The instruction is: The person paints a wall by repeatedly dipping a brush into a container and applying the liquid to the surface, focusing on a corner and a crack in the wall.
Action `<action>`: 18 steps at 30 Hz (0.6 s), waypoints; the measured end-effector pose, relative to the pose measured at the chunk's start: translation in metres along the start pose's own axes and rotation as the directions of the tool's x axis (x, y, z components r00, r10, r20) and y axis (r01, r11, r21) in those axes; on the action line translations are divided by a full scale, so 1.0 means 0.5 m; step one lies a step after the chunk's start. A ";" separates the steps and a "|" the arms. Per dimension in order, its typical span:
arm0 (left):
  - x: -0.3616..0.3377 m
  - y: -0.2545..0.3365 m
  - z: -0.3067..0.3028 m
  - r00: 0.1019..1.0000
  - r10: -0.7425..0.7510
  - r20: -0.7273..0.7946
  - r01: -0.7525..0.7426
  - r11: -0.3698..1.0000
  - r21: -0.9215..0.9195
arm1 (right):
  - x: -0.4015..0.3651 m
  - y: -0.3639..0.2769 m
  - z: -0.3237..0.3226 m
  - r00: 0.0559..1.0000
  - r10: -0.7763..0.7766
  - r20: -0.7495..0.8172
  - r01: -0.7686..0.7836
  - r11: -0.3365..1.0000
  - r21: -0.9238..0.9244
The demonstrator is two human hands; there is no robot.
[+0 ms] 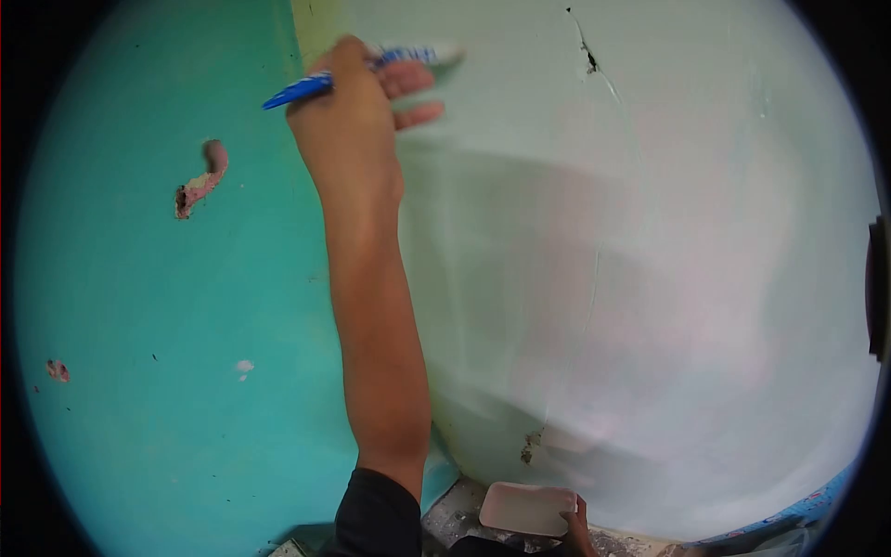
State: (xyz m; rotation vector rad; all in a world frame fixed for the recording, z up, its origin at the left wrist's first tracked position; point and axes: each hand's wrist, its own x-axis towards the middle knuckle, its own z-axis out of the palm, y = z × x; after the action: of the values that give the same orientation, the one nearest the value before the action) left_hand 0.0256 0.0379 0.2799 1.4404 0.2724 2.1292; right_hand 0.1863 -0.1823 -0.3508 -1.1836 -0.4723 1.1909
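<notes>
My left hand point(357, 97) is raised high against the pale wall near the corner, its fingers closed around a paintbrush point(306, 90). The brush has a blue handle with white lettering, and its blurred whitish tip points right, by the wall. Low in the view, my right hand point(577, 529) grips the right end of a shallow rectangular tray point(529, 489), thumb over the rim. Pale, whitish contents show inside the tray.
A turquoise wall point(186, 297) on the left has chipped holes point(195, 190). The pale wall point(650, 278) carries a crack point(589, 60) and a damaged patch point(530, 446). A dark object point(877, 288) stands at the right edge. Speckled floor point(455, 506) shows below.
</notes>
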 end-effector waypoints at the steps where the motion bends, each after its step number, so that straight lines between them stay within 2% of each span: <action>1: 0.006 0.000 0.005 0.999 0.018 -0.029 -0.021 0.996 -0.092 | 0.002 0.009 -0.005 1.000 -0.013 0.000 0.013 1.000 -0.002; 4: -0.036 -0.060 0.017 0.993 -0.038 -0.111 0.014 0.978 -0.210 | 0.018 0.053 -0.035 0.997 -0.075 0.000 0.075 0.997 -0.017; 7: -0.156 -0.136 -0.003 0.950 -0.194 -0.244 0.128 0.957 -0.261 | 0.039 0.109 -0.077 0.990 -0.143 0.012 0.143 0.989 -0.027; 8: -0.211 -0.153 -0.012 0.913 -0.302 -0.276 0.221 0.932 -0.286 | 0.043 0.119 -0.081 0.987 -0.159 0.019 0.159 0.986 -0.040; 11: -0.417 -0.218 -0.045 0.803 -0.477 -0.356 0.387 0.873 -0.297 | 0.017 0.065 -0.065 0.997 -0.063 -0.038 0.064 0.998 0.001; 15: -0.647 -0.272 -0.118 0.695 -0.604 -0.390 0.533 0.797 -0.285 | -0.014 -0.039 -0.027 0.997 0.058 -0.048 -0.058 0.998 0.007; 18: -0.747 -0.268 -0.165 0.642 -0.642 -0.419 0.657 0.743 -0.131 | -0.022 -0.085 -0.008 0.991 0.123 -0.058 -0.124 0.992 -0.007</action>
State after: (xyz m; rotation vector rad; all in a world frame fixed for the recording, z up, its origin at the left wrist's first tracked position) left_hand 0.0974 -0.0432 -0.1107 0.6659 0.8668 1.7837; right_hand 0.2047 -0.1902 -0.3117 -1.2675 -0.3668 1.2578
